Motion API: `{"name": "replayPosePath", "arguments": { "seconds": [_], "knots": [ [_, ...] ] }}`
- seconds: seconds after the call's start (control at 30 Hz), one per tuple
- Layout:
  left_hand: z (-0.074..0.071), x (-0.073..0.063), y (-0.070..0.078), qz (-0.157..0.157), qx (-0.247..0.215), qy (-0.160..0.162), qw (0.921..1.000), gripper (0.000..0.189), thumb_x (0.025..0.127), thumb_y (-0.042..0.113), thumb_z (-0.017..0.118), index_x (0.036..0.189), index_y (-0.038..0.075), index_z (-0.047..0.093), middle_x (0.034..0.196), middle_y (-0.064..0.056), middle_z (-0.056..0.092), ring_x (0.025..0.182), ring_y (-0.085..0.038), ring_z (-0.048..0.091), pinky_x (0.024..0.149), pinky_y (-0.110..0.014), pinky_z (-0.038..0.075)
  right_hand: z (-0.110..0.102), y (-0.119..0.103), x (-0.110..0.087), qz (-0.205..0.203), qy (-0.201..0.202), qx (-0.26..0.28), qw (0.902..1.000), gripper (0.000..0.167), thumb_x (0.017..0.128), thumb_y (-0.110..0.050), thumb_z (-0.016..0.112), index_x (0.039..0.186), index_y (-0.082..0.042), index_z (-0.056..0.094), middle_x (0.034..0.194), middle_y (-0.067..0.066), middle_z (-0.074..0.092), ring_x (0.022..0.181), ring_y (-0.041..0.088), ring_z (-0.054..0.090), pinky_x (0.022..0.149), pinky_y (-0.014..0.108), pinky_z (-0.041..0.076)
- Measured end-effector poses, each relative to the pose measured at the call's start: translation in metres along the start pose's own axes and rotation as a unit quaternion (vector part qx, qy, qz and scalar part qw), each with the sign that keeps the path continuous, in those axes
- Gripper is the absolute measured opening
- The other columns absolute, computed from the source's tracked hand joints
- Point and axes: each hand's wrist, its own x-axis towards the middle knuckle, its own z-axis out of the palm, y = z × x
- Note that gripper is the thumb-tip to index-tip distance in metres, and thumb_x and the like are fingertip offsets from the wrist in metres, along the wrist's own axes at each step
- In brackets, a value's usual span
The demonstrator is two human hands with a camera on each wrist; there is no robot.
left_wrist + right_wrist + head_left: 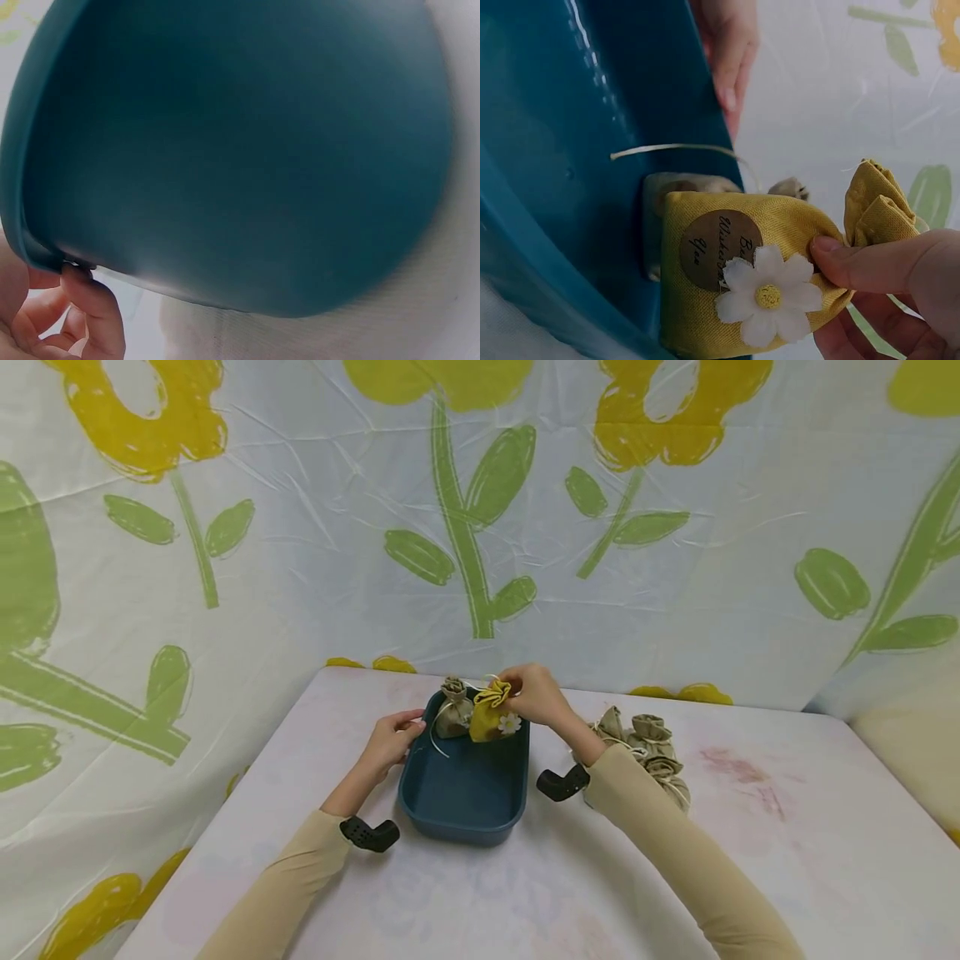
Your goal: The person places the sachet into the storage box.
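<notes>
My right hand (534, 695) pinches a yellow drawstring pouch (697, 315) by its gathered neck, at the far right part of a dark blue basin (463, 789). A white fabric flower (769, 297) and a round brown label (705, 259) decorate the pouch's front. Beside it, a beige drawstring pouch (453, 720) stands in the basin's far left corner, its pale cord hanging loose. My left hand (390, 743) holds the basin's left rim between thumb and fingers; in the left wrist view those fingers (97, 311) show at the rim's corner.
Several beige pouches (656, 747) stand together on the table (750, 843) to the right, partly hidden behind my right forearm. A flower-printed cloth (337, 527) hangs behind the table's far edge. Each wrist wears a black camera mount (562, 783).
</notes>
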Motion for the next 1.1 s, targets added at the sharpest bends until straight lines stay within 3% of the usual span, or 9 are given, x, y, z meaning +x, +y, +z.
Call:
{"name": "replayPosePath", "arguments": {
  "seconds": [0.4,0.63,1.1],
  "knots": [
    [0.0,0.0,0.001,0.005,-0.003,-0.006,1.0,0.039,0.098,0.018,0.055,0.135,0.008,0.055,0.105,-0.016,0.059,0.068,-0.012,0.045,0.046,-0.021,0.037,0.013,0.022,0.005,0.036,0.007,-0.001,0.9993,0.026,0.075,0.007,0.068,0.1,0.003,0.072,0.092,0.018,0.071,0.078,0.028,0.066,0.069,0.034,0.052],
    [-0.002,0.0,0.001,0.004,-0.003,-0.006,1.0,0.039,0.098,0.018,0.055,0.136,0.008,0.054,0.103,-0.013,0.06,0.07,-0.013,0.047,0.047,-0.021,0.037,0.022,0.026,0.007,0.031,0.027,-0.009,0.9991,0.026,0.075,0.009,0.067,0.1,0.004,0.072,0.09,0.02,0.071,0.077,0.029,0.066,0.069,0.038,0.053],
    [-0.001,0.001,0.0,-0.002,0.0,-0.004,1.0,0.039,0.098,0.018,0.054,0.136,0.009,0.054,0.106,-0.014,0.06,0.07,-0.012,0.047,0.048,-0.021,0.038,0.029,0.027,0.008,0.07,-0.007,0.0,0.9975,0.032,0.079,0.006,0.064,0.11,0.003,0.069,0.101,0.021,0.07,0.09,0.033,0.068,0.079,0.043,0.054]
  ]
}}
